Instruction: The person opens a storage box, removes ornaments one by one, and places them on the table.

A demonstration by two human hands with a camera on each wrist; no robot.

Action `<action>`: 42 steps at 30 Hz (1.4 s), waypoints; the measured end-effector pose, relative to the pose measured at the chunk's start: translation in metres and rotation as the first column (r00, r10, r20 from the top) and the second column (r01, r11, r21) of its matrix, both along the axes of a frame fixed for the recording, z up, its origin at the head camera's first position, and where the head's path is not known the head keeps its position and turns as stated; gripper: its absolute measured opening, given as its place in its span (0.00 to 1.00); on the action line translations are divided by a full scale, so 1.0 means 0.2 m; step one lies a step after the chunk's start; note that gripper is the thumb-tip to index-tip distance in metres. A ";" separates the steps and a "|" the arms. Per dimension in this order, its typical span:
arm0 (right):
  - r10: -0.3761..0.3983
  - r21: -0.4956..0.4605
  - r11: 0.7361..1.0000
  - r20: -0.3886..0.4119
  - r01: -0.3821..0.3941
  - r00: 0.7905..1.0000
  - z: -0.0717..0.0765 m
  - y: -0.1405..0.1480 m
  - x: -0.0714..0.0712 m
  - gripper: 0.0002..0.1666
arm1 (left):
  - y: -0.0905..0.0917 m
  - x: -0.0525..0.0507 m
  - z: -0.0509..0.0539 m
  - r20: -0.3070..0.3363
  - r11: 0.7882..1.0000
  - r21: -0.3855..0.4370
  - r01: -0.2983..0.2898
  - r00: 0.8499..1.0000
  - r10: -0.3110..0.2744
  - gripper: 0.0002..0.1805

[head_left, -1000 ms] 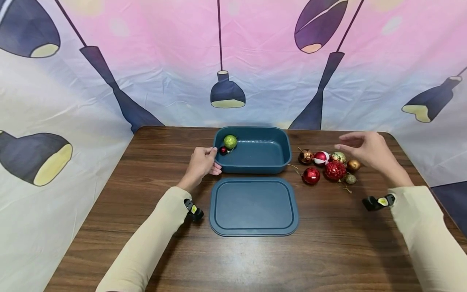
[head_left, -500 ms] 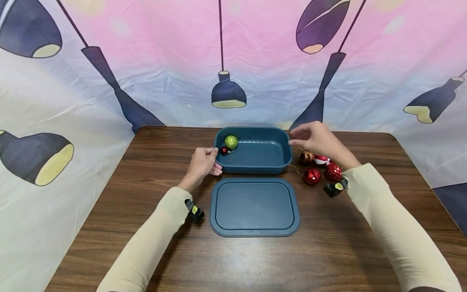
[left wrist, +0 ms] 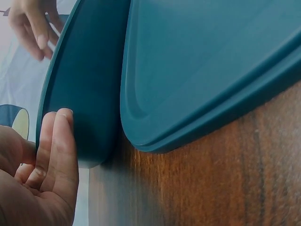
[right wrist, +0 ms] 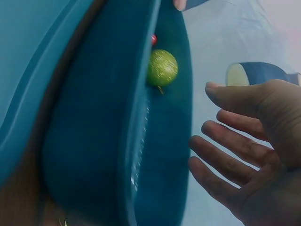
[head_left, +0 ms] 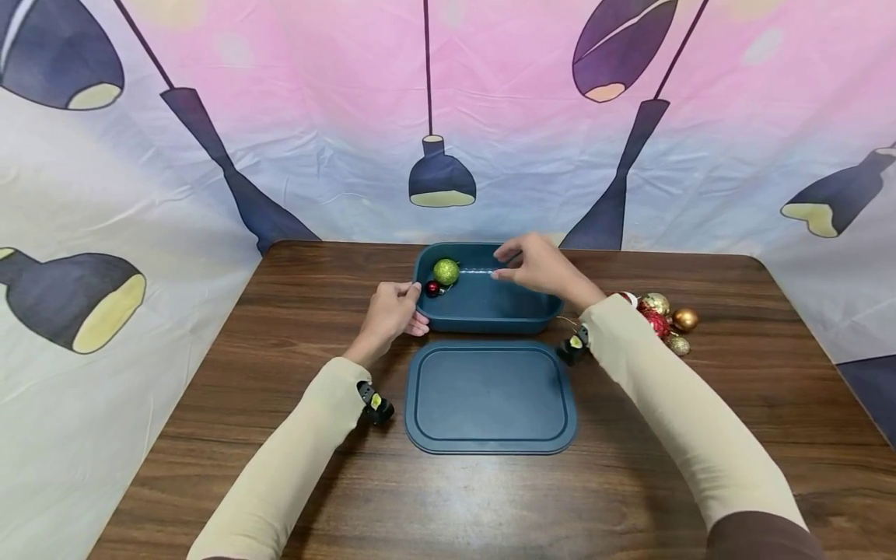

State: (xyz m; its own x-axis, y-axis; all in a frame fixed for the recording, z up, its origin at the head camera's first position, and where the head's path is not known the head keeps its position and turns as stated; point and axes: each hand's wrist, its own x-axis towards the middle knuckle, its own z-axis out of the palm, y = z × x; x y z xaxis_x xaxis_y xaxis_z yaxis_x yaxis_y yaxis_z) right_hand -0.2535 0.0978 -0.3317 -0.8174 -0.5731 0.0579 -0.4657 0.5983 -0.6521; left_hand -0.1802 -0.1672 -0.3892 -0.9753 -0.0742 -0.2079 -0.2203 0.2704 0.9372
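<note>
A dark teal rectangular box (head_left: 490, 323) stands at the back of the table. Its left end is pinched by my left hand (head_left: 387, 317), fingers along the outer wall (left wrist: 89, 94) and thumb at the rim. Inside, at the left, lie a glittery green bauble (head_left: 446, 271) and a small red bauble (head_left: 433, 288). Over the box's right part hovers my right hand (head_left: 544, 268). In the right wrist view its fingers (right wrist: 225, 162) are spread and hold nothing. In front of the box lies a flat matching lid (head_left: 491, 400).
Right of the box sits a cluster of baubles, including a glittery red bauble (head_left: 658, 322), a copper-gold bauble (head_left: 685, 319) and a pale gold bauble (head_left: 655, 303). My right sleeve (head_left: 672, 404) hides part of it. A printed cloth (head_left: 336, 155) hangs behind the table.
My right hand has moved left from beside the bauble cluster to above the box. The left hand stays at the box's left end; box, lid and the baubles inside have not moved.
</note>
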 end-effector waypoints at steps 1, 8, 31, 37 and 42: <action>0.003 -0.002 1.000 0.010 -0.002 1.000 -0.01 -0.02 -0.01 0.25 | 0.00 0.00 0.00 -0.001 1.000 0.000 -0.001 1.000 0.001 0.25; -0.012 0.011 1.000 0.028 0.012 1.000 -0.07 -0.17 -0.03 0.25 | 0.00 0.00 0.00 -0.006 1.000 -0.002 0.001 1.000 -0.001 0.24; -0.129 0.055 0.991 0.075 0.125 0.989 -0.20 -0.43 -0.10 0.33 | 0.01 0.01 0.01 -0.001 1.000 0.011 0.006 1.000 -0.006 0.24; -0.140 0.087 0.987 0.077 0.133 0.987 -0.22 -0.46 -0.10 0.34 | 0.01 0.01 0.00 -0.010 1.000 0.002 0.012 1.000 -0.011 0.24; -0.150 0.090 0.985 0.053 0.145 0.987 -0.25 -0.47 -0.12 0.33 | 0.01 0.01 0.00 -0.011 1.000 -0.005 0.003 1.000 -0.003 0.24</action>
State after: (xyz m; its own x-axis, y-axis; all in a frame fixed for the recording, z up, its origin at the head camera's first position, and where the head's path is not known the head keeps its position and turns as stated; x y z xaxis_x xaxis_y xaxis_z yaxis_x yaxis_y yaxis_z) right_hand -0.2769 0.0037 -0.3814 -0.8939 -0.4468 -0.0373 -0.3303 0.7125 -0.6191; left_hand -0.1787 -0.1659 -0.3893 -0.9778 -0.0724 -0.1969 -0.2093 0.2759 0.9381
